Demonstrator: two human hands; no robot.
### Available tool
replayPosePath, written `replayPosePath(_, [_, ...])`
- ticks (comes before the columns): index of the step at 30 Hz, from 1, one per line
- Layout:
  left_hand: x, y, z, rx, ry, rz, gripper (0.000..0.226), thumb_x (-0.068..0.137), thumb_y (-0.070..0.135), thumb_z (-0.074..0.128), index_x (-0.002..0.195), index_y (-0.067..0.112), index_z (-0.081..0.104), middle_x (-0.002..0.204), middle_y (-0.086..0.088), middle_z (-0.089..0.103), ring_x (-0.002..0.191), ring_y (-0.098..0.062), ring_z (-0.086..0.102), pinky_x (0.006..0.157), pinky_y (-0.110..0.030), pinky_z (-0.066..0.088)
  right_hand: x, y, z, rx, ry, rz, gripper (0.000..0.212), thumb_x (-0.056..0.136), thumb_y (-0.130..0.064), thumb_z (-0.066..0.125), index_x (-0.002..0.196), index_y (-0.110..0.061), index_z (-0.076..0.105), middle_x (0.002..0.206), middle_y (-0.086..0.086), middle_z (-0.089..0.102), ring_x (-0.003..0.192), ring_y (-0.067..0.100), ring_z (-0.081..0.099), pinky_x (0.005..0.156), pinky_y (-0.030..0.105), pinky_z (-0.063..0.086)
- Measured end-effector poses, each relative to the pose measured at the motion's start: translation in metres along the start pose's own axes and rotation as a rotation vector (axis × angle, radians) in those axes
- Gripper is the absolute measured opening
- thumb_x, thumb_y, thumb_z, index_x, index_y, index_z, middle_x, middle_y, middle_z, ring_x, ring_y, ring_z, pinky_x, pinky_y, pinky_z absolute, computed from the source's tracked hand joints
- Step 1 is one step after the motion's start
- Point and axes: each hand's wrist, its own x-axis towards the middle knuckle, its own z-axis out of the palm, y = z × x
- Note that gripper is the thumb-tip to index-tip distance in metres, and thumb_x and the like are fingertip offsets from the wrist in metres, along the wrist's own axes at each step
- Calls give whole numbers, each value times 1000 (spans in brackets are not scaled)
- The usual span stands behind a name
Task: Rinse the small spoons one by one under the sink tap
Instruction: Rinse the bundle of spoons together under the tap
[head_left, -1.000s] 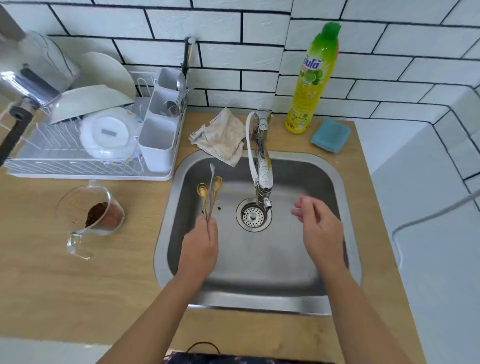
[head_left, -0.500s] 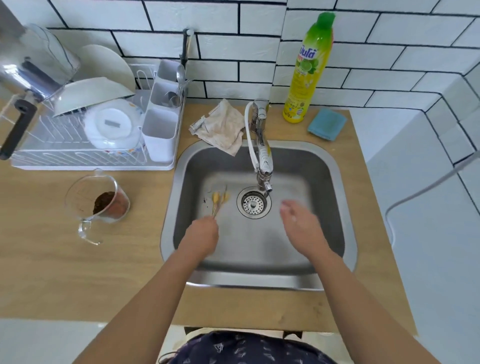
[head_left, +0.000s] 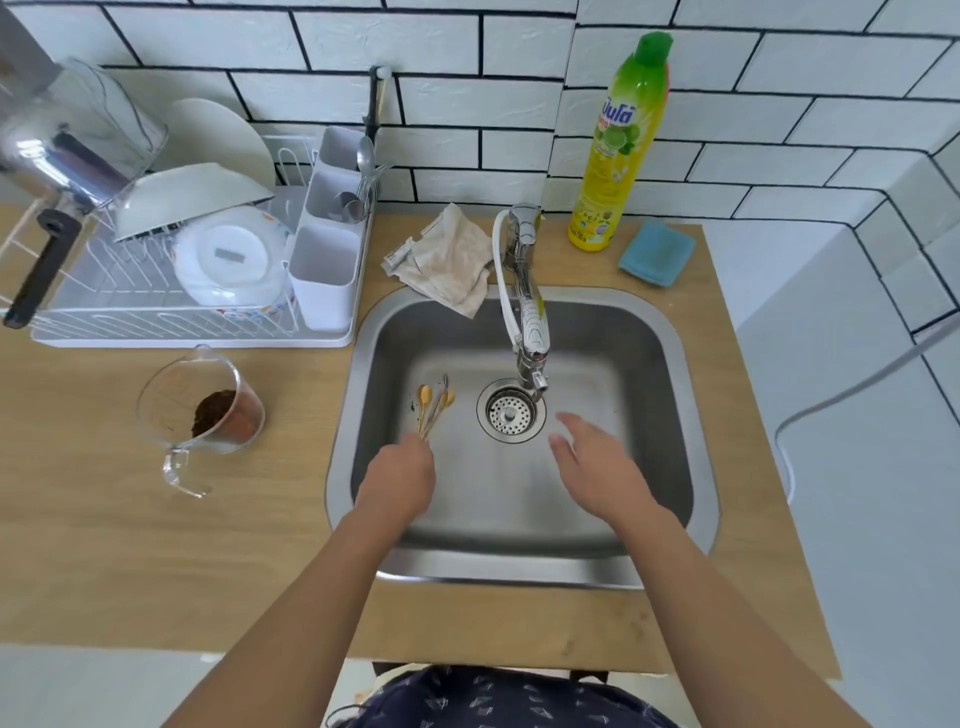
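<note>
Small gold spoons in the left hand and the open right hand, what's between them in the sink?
In the head view, the round metal drain strainer lies between the small gold spoons and the right hand, with bare steel sink floor around it.

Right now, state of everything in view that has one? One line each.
tap: no water visibly running
small spoons: bunched, held in sink
left hand: grips the spoon handles
right hand: open, empty, over basin
sink: drain strainer in place
measuring cup: upright, brown powder inside
dish soap bottle: upright, capped
cloth: crumpled, overhanging sink rim
</note>
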Motion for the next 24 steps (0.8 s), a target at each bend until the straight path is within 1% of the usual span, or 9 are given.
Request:
replayPosePath(3, [0, 1, 0, -136, 142, 1, 20, 105, 24, 33, 92, 13, 44, 72, -5, 58, 58, -19, 54, 48, -31, 36, -2, -4, -2, 169, 363, -123, 47, 106, -41, 43, 145, -15, 50, 147, 7, 54, 133, 25, 52, 107, 34, 38])
replayPosePath(4, [2, 1, 1, -161, 73, -40, 18, 104, 21, 35, 96, 12, 48, 79, -7, 62, 63, -20, 56, 51, -31, 39, -1, -1, -1, 160, 322, -123, 49, 106, -44, 43, 147, -16, 48, 150, 7, 51, 137, 24, 48, 109, 34, 37])
replayPosePath(6, [5, 2, -4, -111, -76, -100, 23, 102, 14, 39, 112, 4, 57, 98, -11, 65, 75, -23, 58, 63, -30, 44, 3, 6, 0, -18, 30, 31, 55, 105, -47, 46, 151, -17, 45, 154, 8, 49, 141, 26, 46, 113, 38, 39])
replayPosePath(8, [5, -1, -5, -154, -61, -78, 24, 104, 18, 37, 112, 4, 55, 98, -12, 65, 74, -23, 57, 65, -32, 46, 4, 12, 5, -124, -89, 117, 55, 104, -48, 49, 150, -17, 47, 149, 8, 56, 134, 28, 54, 106, 41, 46])
replayPosePath(13, [-5, 0, -2, -176, 231, 146, 27, 106, 38, 28, 84, 24, 34, 62, 1, 53, 52, -19, 53, 46, -34, 39, 2, 6, 4, 104, 273, 9, 46, 103, -46, 52, 142, -22, 54, 145, 0, 56, 127, 22, 59, 98, 39, 49])
replayPosePath(16, [6, 4, -3, -266, 97, -6, 16, 104, 21, 36, 99, 13, 50, 75, -2, 59, 62, -21, 60, 52, -33, 44, 4, 5, 8, 59, 210, 7, 51, 103, -49, 50, 146, -22, 50, 149, 0, 54, 132, 22, 55, 102, 39, 46])
replayPosePath(18, [9, 8, -7, -98, -12, -28, 19, 100, 9, 39, 107, 5, 56, 91, -10, 63, 76, -27, 63, 61, -32, 45, 4, 5, 10, 12, 131, 26, 53, 103, -50, 51, 147, -21, 49, 150, 0, 54, 133, 22, 54, 105, 40, 46])
replayPosePath(22, [4, 9, 1, -237, 184, 50, 24, 105, 34, 30, 83, 26, 36, 70, -5, 58, 62, -29, 59, 52, -35, 39, 3, 6, 9, 75, 254, -2, 51, 102, -48, 52, 146, -21, 50, 149, -2, 52, 130, 19, 56, 100, 38, 47])
replayPosePath(24, [9, 8, 3, -220, 88, 11, 16, 104, 25, 34, 94, 21, 46, 77, -6, 60, 72, -32, 63, 56, -34, 39, 3, 8, 9, 78, 279, -9, 51, 102, -48, 52, 145, -20, 50, 149, -2, 51, 129, 19, 56, 98, 36, 46])
